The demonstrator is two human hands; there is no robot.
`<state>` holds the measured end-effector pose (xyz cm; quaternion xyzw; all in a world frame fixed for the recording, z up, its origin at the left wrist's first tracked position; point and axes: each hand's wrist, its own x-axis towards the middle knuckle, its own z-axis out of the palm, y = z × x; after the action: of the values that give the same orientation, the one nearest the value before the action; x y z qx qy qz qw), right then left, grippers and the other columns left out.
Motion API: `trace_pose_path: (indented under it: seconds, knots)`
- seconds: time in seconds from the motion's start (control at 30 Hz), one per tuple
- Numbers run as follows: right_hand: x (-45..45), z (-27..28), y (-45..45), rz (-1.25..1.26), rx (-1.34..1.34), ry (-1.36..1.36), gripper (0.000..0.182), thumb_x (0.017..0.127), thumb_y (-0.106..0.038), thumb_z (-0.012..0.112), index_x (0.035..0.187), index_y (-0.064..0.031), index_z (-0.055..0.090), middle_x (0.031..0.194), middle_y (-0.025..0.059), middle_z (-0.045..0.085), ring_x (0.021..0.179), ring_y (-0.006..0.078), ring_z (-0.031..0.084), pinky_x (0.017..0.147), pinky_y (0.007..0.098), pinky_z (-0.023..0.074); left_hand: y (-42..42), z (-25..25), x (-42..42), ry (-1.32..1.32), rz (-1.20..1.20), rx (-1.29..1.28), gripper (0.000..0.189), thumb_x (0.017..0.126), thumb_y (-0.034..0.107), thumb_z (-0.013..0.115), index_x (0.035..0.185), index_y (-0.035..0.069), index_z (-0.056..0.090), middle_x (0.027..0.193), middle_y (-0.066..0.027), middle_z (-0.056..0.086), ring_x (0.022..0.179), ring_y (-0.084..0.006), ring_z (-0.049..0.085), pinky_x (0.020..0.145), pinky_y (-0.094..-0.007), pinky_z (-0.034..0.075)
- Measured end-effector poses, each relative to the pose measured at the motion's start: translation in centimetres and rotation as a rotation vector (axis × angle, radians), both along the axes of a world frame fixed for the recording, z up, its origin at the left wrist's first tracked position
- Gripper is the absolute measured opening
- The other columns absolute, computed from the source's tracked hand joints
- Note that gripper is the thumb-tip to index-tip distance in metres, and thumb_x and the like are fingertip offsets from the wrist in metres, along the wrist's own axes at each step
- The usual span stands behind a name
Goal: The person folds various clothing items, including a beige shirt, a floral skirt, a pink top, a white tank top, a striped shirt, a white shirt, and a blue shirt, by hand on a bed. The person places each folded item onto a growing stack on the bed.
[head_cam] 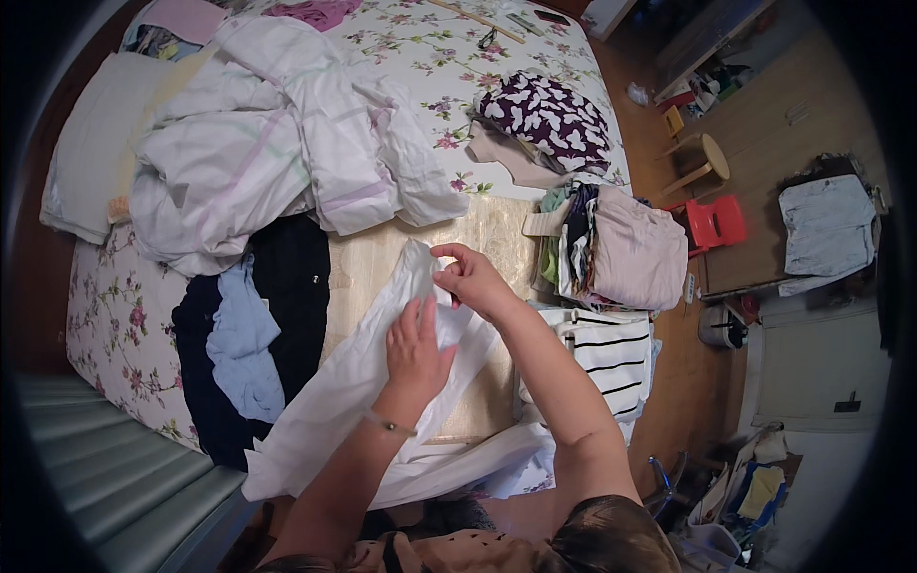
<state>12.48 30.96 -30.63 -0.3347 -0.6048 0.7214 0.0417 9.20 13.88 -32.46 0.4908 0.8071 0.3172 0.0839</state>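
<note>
A thin white cloth garment (344, 401) lies across a beige board-like surface (480, 412) in front of me, and part of it trails along the near edge. My right hand (469, 283) has bent fingers at the garment's far narrow end and pinches its edge. Just nearer to me, my left hand (418, 354) rests on the cloth, fingers stretched out and thumb apart. On the left lie dark trousers or a similar dark garment (301, 286), with a crumpled light blue garment (243, 344) on top.
A large white quilt (236, 157) is heaped at the far left. Right of the board stand a stack of folded clothes (637, 251) and a black-striped white garment (609, 351). Behind them sits a butterfly-print bundle (548, 122). A red chair (716, 222) stands on the floor.
</note>
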Motion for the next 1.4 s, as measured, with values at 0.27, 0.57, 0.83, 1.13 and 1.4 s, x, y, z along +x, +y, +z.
trace_pose_path:
  seconds: [0.27,0.57,0.83,1.13,1.4]
  knots:
    - [6.6,-2.5,0.4,-0.148,0.330,-0.236,0.037,0.083,-0.019,0.060,0.116,-0.0024,0.054,0.087,0.0119,0.064,0.081,0.0204,0.064,0.066,0.0317,0.0515,3.7,0.9,-5.5,-0.139,-0.145,-0.039,0.040,0.078,0.005,0.058,0.118,0.011,0.055,0.089,-0.0125,0.057,0.083,-0.0318,0.058,0.072,-0.0402,0.048]
    - [11.1,-4.3,-0.6,0.303,0.588,-0.702,0.027,0.077,-0.032,0.063,0.084,-0.0066,0.066,0.083,0.0155,0.064,0.082,0.0292,0.062,0.074,0.0380,0.0492,3.7,2.3,-7.3,-0.009,-0.343,-0.326,0.035,0.079,0.001,0.044,0.106,0.012,0.064,0.084,-0.0142,0.058,0.081,-0.0330,0.058,0.073,-0.0428,0.047]
    - [14.2,-2.8,-0.1,0.494,0.979,-0.975,0.022,0.076,-0.010,0.055,0.094,0.0002,0.064,0.103,0.0180,0.059,0.093,0.0339,0.061,0.077,0.0392,0.0506,5.8,3.4,-7.0,-0.155,-0.455,-0.255,0.013,0.079,0.009,0.054,0.086,0.004,0.064,0.081,-0.0145,0.063,0.079,-0.0339,0.060,0.072,-0.0417,0.047]
    - [8.6,-1.4,-2.0,0.111,0.872,-0.033,0.055,0.069,-0.007,0.059,0.123,-0.0063,0.050,0.103,0.0181,0.061,0.098,0.0347,0.057,0.083,0.0397,0.0476,6.4,6.0,-5.3,-0.228,-0.512,-0.238,0.017,0.078,0.006,0.058,0.094,0.003,0.063,0.083,-0.0149,0.063,0.077,-0.0312,0.061,0.071,-0.0375,0.049]
    - [13.4,-2.2,-0.9,0.589,0.966,-0.798,0.068,0.069,-0.010,0.057,0.133,-0.0019,0.035,0.090,0.0175,0.064,0.087,0.0301,0.061,0.085,0.0416,0.0418,1.4,1.1,-3.9,-0.403,-0.355,-0.056,0.036,0.081,0.010,0.058,0.116,0.002,0.053,0.100,-0.0156,0.061,0.087,-0.0307,0.060,0.075,-0.0367,0.049]
